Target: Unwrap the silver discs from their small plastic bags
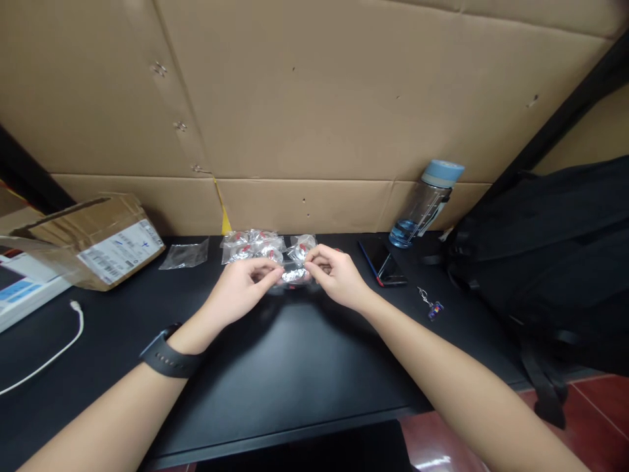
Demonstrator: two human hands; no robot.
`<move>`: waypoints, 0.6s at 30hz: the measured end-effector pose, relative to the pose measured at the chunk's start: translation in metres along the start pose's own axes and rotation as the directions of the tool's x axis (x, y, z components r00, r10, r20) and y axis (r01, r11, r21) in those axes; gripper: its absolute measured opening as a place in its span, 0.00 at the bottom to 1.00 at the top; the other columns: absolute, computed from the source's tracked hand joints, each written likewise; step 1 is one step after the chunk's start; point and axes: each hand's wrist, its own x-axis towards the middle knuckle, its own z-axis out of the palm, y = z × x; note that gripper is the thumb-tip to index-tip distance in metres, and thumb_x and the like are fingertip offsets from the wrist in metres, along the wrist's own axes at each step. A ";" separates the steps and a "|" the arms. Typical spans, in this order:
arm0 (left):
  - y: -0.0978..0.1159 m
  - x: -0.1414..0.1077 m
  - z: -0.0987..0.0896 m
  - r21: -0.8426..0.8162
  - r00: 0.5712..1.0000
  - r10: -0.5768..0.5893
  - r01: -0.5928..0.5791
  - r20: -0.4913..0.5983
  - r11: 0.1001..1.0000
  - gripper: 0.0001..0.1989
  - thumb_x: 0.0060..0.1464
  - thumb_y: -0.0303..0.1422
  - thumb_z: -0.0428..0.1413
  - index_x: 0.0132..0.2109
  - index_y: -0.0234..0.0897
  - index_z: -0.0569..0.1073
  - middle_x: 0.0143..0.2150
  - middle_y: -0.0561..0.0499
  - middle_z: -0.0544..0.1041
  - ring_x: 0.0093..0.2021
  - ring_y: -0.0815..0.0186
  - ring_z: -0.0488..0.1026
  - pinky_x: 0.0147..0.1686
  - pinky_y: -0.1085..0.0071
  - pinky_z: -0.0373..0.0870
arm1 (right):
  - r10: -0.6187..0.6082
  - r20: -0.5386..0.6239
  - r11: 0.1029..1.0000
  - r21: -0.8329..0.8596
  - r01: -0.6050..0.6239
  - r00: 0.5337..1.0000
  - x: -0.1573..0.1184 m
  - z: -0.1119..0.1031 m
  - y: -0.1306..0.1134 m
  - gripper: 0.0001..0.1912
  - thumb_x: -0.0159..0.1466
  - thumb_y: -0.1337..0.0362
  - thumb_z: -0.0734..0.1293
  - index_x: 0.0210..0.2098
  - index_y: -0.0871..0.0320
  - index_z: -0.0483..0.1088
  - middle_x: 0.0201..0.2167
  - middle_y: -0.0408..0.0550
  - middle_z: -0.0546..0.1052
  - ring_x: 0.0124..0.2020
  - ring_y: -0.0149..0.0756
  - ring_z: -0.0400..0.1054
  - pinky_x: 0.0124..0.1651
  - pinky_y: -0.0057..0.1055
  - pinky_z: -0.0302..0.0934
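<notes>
Your fingers (pixel 273 271) on both sides are pinched together on one small packet (pixel 293 275), left hand (pixel 240 288) gripping its 9 o'clock end and right hand (pixel 339 278) its 3 o'clock end. The packet sits just above the tabletop (pixel 295 354), near the middle, long axis running 9 to 3.

At 12 o'clock, just beyond your knuckles, lies a heap (pixel 260 247) of like packets: crinkled clear plastic, shiny, with red and silver showing inside. An empty bag (pixel 185 254) lies flat at 10 o'clock, and further out that way a cardboard box (pixel 93 241) with a white label. A white cable (pixel 59 344) curls at 8 o'clock. At 2 o'clock are a dark phone (pixel 384 263) and a clear blue bottle (pixel 425 206) leaning on the cardboard wall; a keyring (pixel 431 305) lies at 3 o'clock beside a black backpack (pixel 550 262).
</notes>
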 end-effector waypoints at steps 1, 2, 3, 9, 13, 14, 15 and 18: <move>-0.003 0.000 0.002 0.017 0.999 -0.019 0.018 0.029 1.000 0.13 0.62 0.44 0.58 0.43 0.39 0.80 0.34 0.50 0.85 0.33 0.58 0.82 0.34 0.68 0.74 | 0.031 0.006 0.999 -0.017 -0.031 0.999 0.000 0.000 0.003 0.04 0.70 0.62 0.65 0.42 0.55 0.66 0.27 0.41 0.77 0.26 0.32 0.72 0.32 0.28 0.64; -0.006 0.000 0.005 0.022 0.998 -0.041 0.040 0.051 0.999 0.13 0.62 0.43 0.58 0.47 0.40 0.78 0.32 0.51 0.84 0.31 0.58 0.81 0.33 0.68 0.73 | 0.055 0.012 0.998 -0.037 -0.055 0.998 0.000 0.001 0.006 0.06 0.69 0.63 0.65 0.45 0.54 0.66 0.25 0.39 0.76 0.25 0.32 0.71 0.32 0.27 0.63; -0.008 -0.001 0.008 0.022 0.996 -0.058 0.056 0.067 0.998 0.15 0.62 0.41 0.58 0.52 0.40 0.75 0.30 0.53 0.83 0.29 0.59 0.80 0.32 0.68 0.73 | 0.068 0.024 0.996 -0.067 -0.066 0.997 -0.001 0.002 0.009 0.10 0.68 0.65 0.65 0.48 0.54 0.65 0.24 0.37 0.75 0.24 0.32 0.69 0.32 0.27 0.62; -0.011 -0.003 0.019 0.170 0.995 0.026 -0.042 0.096 0.984 0.13 0.61 0.33 0.55 0.53 0.43 0.71 0.25 0.59 0.78 0.24 0.63 0.76 0.30 0.70 0.68 | -0.040 0.215 0.904 -0.409 0.127 0.976 -0.003 0.002 0.012 0.13 0.65 0.73 0.64 0.44 0.54 0.77 0.37 0.45 0.76 0.38 0.35 0.70 0.45 0.31 0.64; -0.008 -0.001 0.016 0.310 0.989 0.076 -0.113 0.129 0.944 0.12 0.66 0.36 0.52 0.42 0.42 0.81 0.30 0.52 0.80 0.29 0.61 0.77 0.34 0.67 0.68 | -0.057 0.295 0.813 -0.541 0.216 0.954 -0.007 -0.001 0.008 0.21 0.57 0.65 0.73 0.51 0.54 0.78 0.59 0.55 0.70 0.61 0.51 0.62 0.62 0.46 0.58; -0.009 0.000 0.015 0.329 0.986 0.099 -0.138 0.135 0.934 0.14 0.67 0.38 0.51 0.43 0.42 0.82 0.33 0.50 0.80 0.32 0.60 0.77 0.37 0.66 0.69 | -0.042 0.315 0.797 -0.562 0.223 0.948 -0.008 -0.002 0.009 0.25 0.56 0.63 0.75 0.53 0.54 0.77 0.63 0.57 0.66 0.64 0.55 0.58 0.65 0.51 0.55; -0.010 0.000 0.014 0.344 0.982 0.127 -0.168 0.138 0.924 0.15 0.68 0.40 0.51 0.44 0.42 0.82 0.36 0.49 0.80 0.36 0.58 0.77 0.41 0.64 0.70 | -0.024 0.331 0.784 -0.579 0.223 0.943 -0.008 -0.001 0.010 0.27 0.57 0.61 0.75 0.55 0.54 0.76 0.66 0.57 0.64 0.66 0.58 0.54 0.66 0.54 0.52; -0.017 0.000 0.012 0.395 0.967 0.205 -0.249 0.150 0.885 0.17 0.63 0.48 0.58 0.47 0.42 0.82 0.46 0.45 0.76 0.48 0.53 0.74 0.51 0.59 0.69 | 0.016 0.321 0.772 -0.606 0.192 0.947 -0.007 0.001 0.015 0.20 0.67 0.57 0.69 0.57 0.53 0.75 0.67 0.57 0.64 0.68 0.58 0.52 0.66 0.59 0.49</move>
